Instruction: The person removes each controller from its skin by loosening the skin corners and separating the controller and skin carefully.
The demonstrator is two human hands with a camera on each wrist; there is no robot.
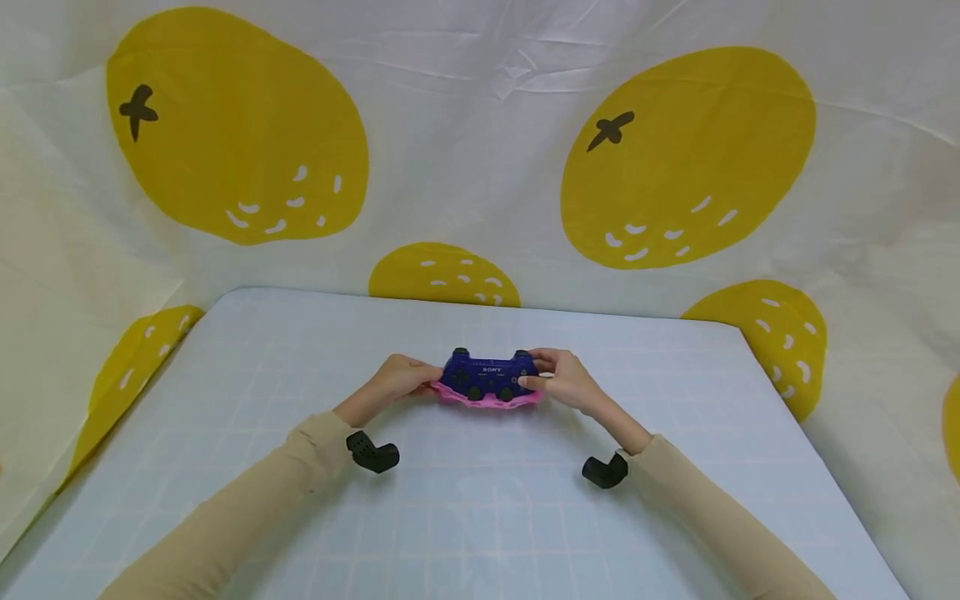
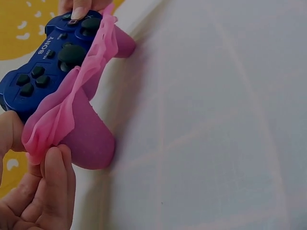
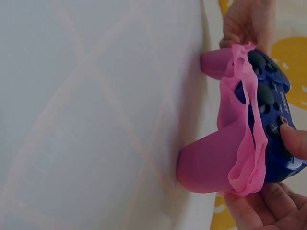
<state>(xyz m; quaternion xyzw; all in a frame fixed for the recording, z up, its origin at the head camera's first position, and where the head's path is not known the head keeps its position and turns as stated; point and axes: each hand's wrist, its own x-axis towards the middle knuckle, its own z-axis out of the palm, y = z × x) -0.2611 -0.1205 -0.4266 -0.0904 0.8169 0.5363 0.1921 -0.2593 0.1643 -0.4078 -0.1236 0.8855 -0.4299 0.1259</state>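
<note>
Backdrop cloth [image 1: 480, 150]: white, creased fabric printed with large yellow lemon shapes, hung behind and to both sides of the table.

Table [image 1: 480, 517]: pale blue, matte surface with a faint grid, rounded far corners; wide bare room lay all around the hands, the far edge near, the side edges well apart.

Game controller [image 1: 489, 375]: dark blue, hard glossy plastic with black sticks and buttons, held at the table's centre, its grips resting on the surface.

Silicone cover [image 1: 487, 400]: pink, soft, thin and rubbery, bunched and wrinkled along the controller's lower edge, sheathing both grips.

Left hand [image 1: 396, 379]: fingers curled, pinching the cover's left end.

Right hand [image 1: 564, 379]: fingers curled round the controller's right end, thumb on its face.
</note>
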